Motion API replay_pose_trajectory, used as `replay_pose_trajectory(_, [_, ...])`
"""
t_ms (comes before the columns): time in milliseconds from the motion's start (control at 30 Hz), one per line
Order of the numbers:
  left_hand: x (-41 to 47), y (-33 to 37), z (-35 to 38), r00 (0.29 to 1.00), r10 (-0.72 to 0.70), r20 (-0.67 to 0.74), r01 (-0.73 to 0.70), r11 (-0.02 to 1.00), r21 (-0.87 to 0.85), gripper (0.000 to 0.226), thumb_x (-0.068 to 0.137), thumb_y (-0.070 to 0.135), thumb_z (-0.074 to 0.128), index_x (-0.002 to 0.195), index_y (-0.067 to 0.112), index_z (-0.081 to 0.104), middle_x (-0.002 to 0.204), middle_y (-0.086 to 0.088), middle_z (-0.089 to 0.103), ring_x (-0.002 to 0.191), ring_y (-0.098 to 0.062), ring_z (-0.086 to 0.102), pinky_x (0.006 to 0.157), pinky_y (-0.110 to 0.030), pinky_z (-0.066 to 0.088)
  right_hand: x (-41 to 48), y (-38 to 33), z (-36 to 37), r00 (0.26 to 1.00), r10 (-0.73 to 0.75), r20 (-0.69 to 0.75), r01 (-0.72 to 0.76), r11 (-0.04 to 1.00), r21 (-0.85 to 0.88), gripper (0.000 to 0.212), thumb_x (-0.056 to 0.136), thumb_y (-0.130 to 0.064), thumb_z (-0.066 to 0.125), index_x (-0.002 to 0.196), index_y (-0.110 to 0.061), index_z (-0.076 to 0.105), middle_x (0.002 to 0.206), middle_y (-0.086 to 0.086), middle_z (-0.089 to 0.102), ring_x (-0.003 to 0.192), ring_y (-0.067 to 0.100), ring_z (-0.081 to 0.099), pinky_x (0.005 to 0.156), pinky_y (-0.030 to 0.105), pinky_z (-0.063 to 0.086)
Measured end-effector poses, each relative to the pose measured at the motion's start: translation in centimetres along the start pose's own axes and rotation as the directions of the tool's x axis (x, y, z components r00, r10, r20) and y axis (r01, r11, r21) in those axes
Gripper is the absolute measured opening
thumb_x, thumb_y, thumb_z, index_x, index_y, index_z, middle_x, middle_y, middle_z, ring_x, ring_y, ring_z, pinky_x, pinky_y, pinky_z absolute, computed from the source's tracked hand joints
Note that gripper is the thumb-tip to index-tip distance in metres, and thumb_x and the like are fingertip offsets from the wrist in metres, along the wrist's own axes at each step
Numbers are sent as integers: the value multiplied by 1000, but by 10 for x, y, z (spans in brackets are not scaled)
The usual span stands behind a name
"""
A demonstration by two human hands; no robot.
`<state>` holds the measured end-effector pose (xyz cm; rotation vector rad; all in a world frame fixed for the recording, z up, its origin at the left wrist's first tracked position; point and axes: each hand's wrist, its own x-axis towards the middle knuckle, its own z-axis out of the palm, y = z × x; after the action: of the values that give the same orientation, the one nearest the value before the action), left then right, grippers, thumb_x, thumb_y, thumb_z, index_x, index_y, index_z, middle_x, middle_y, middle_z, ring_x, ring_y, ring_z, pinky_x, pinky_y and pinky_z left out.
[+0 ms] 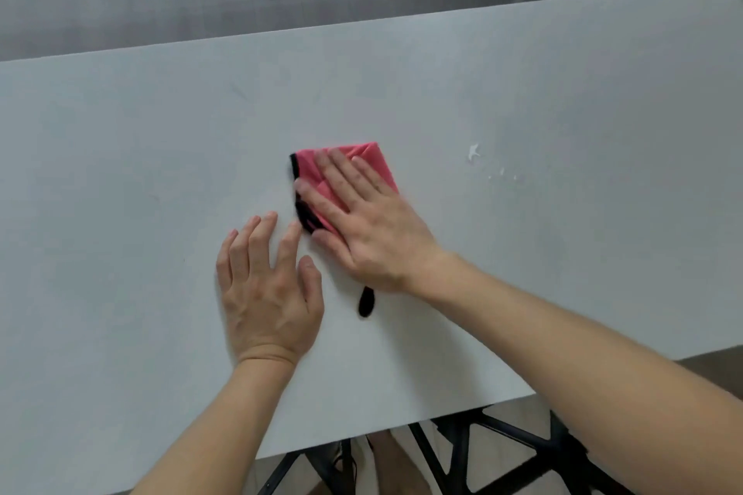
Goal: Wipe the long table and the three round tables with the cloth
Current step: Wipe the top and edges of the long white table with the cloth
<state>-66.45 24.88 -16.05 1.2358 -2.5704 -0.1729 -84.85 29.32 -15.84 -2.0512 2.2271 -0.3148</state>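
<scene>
A folded pink cloth (364, 157) with black trim lies near the middle of the long white table (120, 157). My right hand (362, 221) presses flat on the cloth with straight fingers and covers most of it. A black loop of the cloth (366, 303) sticks out below that hand's heel. My left hand (267, 285) rests flat on the bare tabletop just left of the cloth, fingers spread, its index fingertip close to the cloth's black edge.
White specks and a small white smear (474, 152) mark the tabletop to the right of the cloth. A black chair frame (494, 450) shows under the table's near edge. A grey wall or curtain runs behind the far edge.
</scene>
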Motion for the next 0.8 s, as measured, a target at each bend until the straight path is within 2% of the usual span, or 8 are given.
replay_pose_trajectory(100, [1,1,1,1000,-8,-1,8,1000,1,47,100,21,55,145,10,63,152,-19,54,145,-42,48,127,-57,30,10,21,-13,972,-226,69,230,971,-59,66,111,-50,44,164,-11,44,172,23,36,162,38,31,133,50,23])
replay_pose_trajectory(267, [-1,1,1,1000,-2,7,2,1000,12,46,100,21,54,143,9,63,152,-19,54,143,-43,49,127,-57,31,15,-22,2,1000,-5,18,5,1000,11,67,113,-38,40,165,5,34,175,27,21,166,41,17,134,54,17])
replay_pose_trajectory(400, [0,1,2,1000,-10,4,10,1000,2,43,98,20,54,138,8,63,151,-19,55,143,-44,48,127,-56,30,-20,39,-13,944,-322,76,319,946,54,72,98,-27,51,167,-11,39,177,16,26,167,32,19,137,47,9])
replay_pose_trajectory(500, [-1,0,2,1000,-13,14,13,1000,3,43,99,22,53,140,9,61,151,-18,54,144,-42,46,127,-56,29,3,143,-41,983,184,8,-184,983,3,71,100,-31,48,169,-22,36,179,11,23,167,28,18,136,40,3])
replay_pose_trajectory(600, [-2,0,3,1000,-20,15,20,1000,-4,43,99,22,53,139,9,62,150,-18,54,145,-42,46,126,-57,30,11,123,-32,815,558,-155,-561,827,28,67,113,-49,33,169,-13,35,178,17,24,166,34,20,136,50,10])
replay_pose_trajectory(700, [-2,-1,2,1000,-12,9,12,1000,-1,44,98,22,53,139,8,62,150,-18,55,144,-43,47,126,-58,30,-39,10,-3,996,66,-63,-64,997,32,61,117,-44,40,169,-12,35,178,16,25,167,34,19,135,54,14])
replay_pose_trajectory(767, [-3,-1,3,1000,-11,7,11,1000,-1,44,98,21,53,139,9,63,150,-18,55,143,-44,47,125,-58,31,-64,6,-15,937,-328,123,322,944,66,59,116,-42,42,170,-19,33,179,9,22,168,28,14,136,52,12])
replay_pose_trajectory(800, [-2,0,3,1000,-11,6,11,1000,-7,44,98,21,53,139,9,62,150,-18,55,144,-43,47,125,-57,30,-60,34,-22,929,-361,80,358,932,53,57,115,-38,46,168,-19,38,178,8,28,167,28,20,135,52,13])
